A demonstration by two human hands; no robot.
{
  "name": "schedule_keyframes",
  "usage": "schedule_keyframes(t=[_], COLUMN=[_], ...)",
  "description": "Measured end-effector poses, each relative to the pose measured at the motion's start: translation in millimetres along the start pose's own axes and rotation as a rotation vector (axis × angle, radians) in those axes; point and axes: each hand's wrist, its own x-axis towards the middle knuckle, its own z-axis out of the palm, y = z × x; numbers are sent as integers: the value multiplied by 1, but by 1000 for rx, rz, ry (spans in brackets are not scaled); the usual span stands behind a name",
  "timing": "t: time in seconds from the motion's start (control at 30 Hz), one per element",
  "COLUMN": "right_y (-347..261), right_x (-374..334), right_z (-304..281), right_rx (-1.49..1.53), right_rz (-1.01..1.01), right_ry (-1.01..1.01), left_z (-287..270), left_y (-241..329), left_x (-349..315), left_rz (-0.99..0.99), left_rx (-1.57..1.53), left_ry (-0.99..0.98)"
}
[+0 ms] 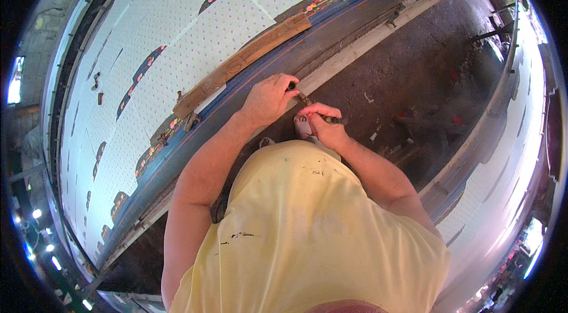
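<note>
Both of my hands are together in front of my body, over the edge of a long table. My right hand (326, 126) is closed round a slim tool with a dark, yellowish handle (333, 119); its exact kind does not show. A brownish metal shaft (304, 99) runs from it up toward my left hand (269, 100). With thumb and fingers, my left hand pinches a small dark cylindrical piece (291, 85) at the shaft's far end. Whether the piece and shaft are joined cannot be made out.
White dotted fabric (183, 35) with dark floral shapes covers the long table at left. On its near edge lies a wooden plank (242, 64). A pale rail (343, 64) runs along the table's side. The dark floor (408, 82) holds scraps, and another fabric-covered table (509, 165) stands at right.
</note>
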Motion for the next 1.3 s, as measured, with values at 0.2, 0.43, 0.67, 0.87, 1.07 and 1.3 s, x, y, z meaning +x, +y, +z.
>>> schedule_keyframes(t=[0.2,0.43,0.67,0.87,1.07,1.3], right_y=[-63,-88,-85,-113,-91,-68], right_x=[17,19,14,12,-2,-3], right_z=[-28,-2,-3,4,-34,-5], right_rx=[-1406,-1911,-1922,-1768,-1263,-271], right_rz=[-338,-76,-62,123,-84,187], right_ry=[-472,-701,-676,-817,-113,108], left_z=[1,5,8,6,7,-8], left_y=[-3,-5,-6,-9,-11,2], left_x=[-2,-4,-4,-5,-2,-1], left_rz=[-29,-10,10,-10,46,-81], left_rx=[-14,-39,-84,-67,-129,-235], left_ry=[-16,25,51,32,59,-14])
